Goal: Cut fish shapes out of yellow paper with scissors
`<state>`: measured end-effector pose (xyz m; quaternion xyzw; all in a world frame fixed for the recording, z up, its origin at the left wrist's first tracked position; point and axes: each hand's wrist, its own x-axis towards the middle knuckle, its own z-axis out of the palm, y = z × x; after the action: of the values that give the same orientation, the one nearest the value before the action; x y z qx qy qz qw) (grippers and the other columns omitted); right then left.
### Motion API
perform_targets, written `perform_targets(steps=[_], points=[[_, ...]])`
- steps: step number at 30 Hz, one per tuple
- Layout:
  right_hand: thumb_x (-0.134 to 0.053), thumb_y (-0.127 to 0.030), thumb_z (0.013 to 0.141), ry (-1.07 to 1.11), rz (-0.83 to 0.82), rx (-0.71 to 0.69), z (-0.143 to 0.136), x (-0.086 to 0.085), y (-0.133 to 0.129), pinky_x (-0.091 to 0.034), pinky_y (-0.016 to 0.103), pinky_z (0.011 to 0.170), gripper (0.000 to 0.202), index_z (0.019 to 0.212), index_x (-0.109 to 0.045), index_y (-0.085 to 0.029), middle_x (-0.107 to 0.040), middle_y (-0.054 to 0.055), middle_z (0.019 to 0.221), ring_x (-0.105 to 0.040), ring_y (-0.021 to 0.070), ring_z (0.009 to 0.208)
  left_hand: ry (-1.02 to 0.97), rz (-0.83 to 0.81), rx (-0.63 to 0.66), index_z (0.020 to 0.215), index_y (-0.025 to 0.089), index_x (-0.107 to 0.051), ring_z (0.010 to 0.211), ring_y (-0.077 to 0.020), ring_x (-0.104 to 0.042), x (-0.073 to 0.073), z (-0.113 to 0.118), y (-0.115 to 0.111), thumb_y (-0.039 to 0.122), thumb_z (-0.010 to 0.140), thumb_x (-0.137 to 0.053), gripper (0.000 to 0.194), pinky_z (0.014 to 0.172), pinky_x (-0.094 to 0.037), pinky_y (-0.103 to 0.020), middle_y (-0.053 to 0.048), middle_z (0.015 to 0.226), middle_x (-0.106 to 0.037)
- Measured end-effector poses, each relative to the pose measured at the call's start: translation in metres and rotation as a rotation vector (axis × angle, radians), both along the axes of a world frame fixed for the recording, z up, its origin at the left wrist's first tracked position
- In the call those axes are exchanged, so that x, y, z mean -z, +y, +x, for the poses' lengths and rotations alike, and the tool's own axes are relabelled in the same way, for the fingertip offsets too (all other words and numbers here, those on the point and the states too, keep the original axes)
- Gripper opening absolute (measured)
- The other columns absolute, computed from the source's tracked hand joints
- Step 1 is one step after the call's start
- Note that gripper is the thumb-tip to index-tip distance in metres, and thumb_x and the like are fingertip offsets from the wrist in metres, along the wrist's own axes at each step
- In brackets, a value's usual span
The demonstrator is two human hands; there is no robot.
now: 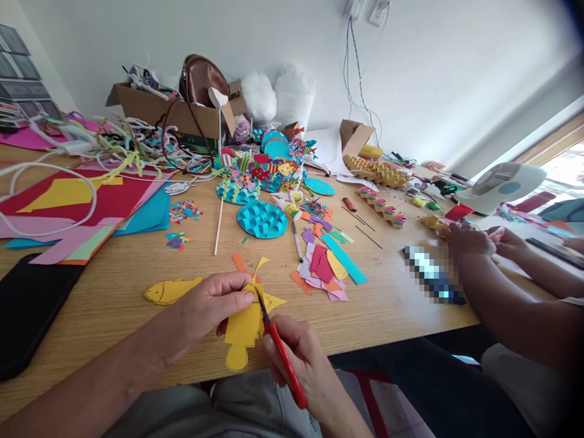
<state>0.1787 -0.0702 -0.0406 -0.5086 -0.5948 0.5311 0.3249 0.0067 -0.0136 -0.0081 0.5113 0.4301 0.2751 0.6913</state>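
My left hand [228,298] pinches a yellow paper piece [244,328] near its top, over the table's front edge. Red-handled scissors [285,359] are gripped in my right hand [296,350], their blades against the upper part of the yellow paper. A thin yellow strip [260,266] curls up beside the blades, and a pointed yellow part sticks out to the right. Yellow fish-shaped cutouts [171,292] lie in a stack left of my left hand, with a drawn eye and gill line on top.
Paper scraps [322,267], a blue scalloped oval [262,219] and a wooden stick [219,222] lie ahead. Coloured sheets [104,204] and a black phone-like object [36,310] are at left. Another person's hands [472,240] work at right, near a blurred dark object [431,274].
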Motion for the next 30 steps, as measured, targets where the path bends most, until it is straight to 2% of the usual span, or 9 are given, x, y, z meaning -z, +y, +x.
perform_targets(steps=[16,25,30], points=[[-0.049,-0.033,0.086,-0.048,0.024,-0.025,-0.0006,-0.0001,-0.001,-0.023,0.024,0.049,0.032,0.059,-0.038,-0.02,-0.039,-0.004,0.054,-0.034,0.0113,0.053,0.016,-0.025,0.054,0.06,0.019,-0.056,0.059,-0.0161,-0.057,-0.0061,-0.0029,0.0025,0.034,0.073,-0.064,0.021,0.051,-0.041,-0.022,0.002,0.053,-0.054],[-0.048,-0.034,0.087,0.023,0.001,-0.021,-0.0002,0.0019,-0.0027,-0.025,0.023,0.048,0.031,0.06,-0.039,-0.02,-0.041,-0.005,0.054,-0.036,0.0105,0.052,0.013,-0.019,0.061,0.065,0.019,-0.059,0.059,-0.0157,-0.057,-0.0024,0.0004,0.0018,0.036,0.073,-0.064,0.019,0.05,-0.04,-0.022,0.002,0.057,-0.058],[-0.048,-0.029,0.085,0.04,-0.02,-0.007,0.001,0.0005,-0.002,-0.024,0.023,0.048,0.03,0.059,-0.039,-0.02,-0.04,-0.005,0.053,-0.035,0.0098,0.051,0.033,-0.024,0.068,0.065,0.019,-0.06,0.057,-0.0149,-0.055,-0.0046,0.0024,0.0012,0.035,0.073,-0.064,0.018,0.05,-0.04,-0.022,0.002,0.057,-0.057]])
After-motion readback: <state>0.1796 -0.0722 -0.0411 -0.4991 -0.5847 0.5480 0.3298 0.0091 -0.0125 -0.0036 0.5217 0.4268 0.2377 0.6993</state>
